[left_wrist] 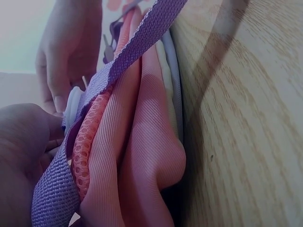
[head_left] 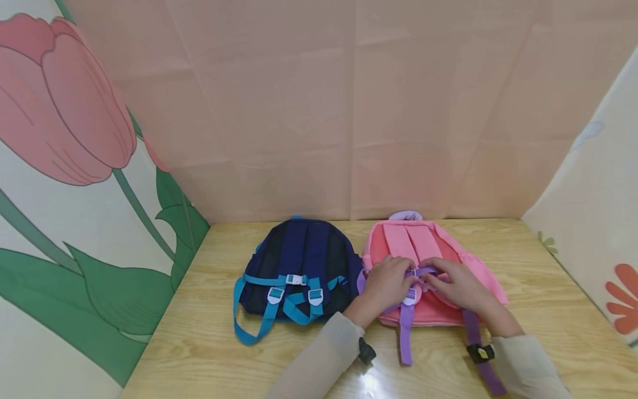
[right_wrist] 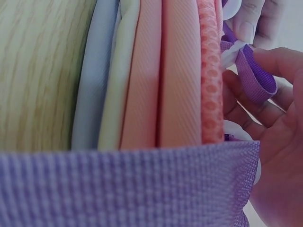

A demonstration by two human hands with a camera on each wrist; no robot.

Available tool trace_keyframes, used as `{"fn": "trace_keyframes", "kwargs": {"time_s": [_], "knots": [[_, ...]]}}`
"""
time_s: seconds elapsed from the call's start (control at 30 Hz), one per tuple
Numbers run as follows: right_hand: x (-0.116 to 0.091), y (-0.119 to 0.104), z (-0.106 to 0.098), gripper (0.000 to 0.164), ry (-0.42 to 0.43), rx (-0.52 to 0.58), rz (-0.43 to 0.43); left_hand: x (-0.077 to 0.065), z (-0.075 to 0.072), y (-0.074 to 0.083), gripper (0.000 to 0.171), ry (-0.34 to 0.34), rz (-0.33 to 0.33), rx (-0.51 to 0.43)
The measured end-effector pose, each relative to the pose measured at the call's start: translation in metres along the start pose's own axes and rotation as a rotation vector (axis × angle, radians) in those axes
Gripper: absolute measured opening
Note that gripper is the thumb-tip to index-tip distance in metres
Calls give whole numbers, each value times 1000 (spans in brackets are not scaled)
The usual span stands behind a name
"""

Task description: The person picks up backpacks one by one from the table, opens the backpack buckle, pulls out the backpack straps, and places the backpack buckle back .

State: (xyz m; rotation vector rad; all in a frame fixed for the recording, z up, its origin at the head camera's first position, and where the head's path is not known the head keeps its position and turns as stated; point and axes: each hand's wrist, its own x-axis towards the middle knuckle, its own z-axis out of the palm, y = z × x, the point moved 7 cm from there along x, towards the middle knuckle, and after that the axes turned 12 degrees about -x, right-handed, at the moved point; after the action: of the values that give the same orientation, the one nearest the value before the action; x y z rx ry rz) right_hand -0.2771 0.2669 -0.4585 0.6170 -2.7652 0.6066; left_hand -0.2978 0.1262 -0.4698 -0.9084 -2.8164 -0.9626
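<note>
1. The pink backpack (head_left: 446,235) is laid on the wooden table (head_left: 184,332), with its padded shoulder straps (head_left: 400,239) facing up and its lilac handle (head_left: 405,215) at the far end.
2. A narrow purple strap (right_wrist: 258,85) is fitted across the pink backpack, with a white clip (right_wrist: 231,56) on it.
3. A loop of the purple strap is pinched between the thumb and fingers of the right hand (head_left: 461,285), beside the white clip.
4. The purple strap is also grasped by the left hand (head_left: 387,282), close to the right fingertips; the exact contact is partly hidden.
5. A loose purple strap end (head_left: 406,338) is hung over the near edge of the pink backpack.
6. The blue backpack (head_left: 304,244) is positioned just left of the pink one; its turquoise front strap (head_left: 261,280) is joined by a white buckle (head_left: 295,280).
</note>
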Motion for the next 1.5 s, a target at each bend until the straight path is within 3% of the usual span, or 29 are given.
{"fn": "trace_keyframes", "kwargs": {"time_s": [0.33, 0.57, 1.03, 1.5], "knots": [[-4, 6, 0, 14, -13, 13, 60, 0, 2, 0, 22, 15, 2, 15], [-5, 7, -1, 13, 14, 9, 51, 1, 2, 0, 23, 16, -4, 17], [-1, 4, 0, 20, -9, 11, 10, 1, 3, -1, 24, 7, 10, 23], [-2, 7, 0, 13, -1, 20, 33, 2, 3, -3, 24, 8, -4, 1]]}}
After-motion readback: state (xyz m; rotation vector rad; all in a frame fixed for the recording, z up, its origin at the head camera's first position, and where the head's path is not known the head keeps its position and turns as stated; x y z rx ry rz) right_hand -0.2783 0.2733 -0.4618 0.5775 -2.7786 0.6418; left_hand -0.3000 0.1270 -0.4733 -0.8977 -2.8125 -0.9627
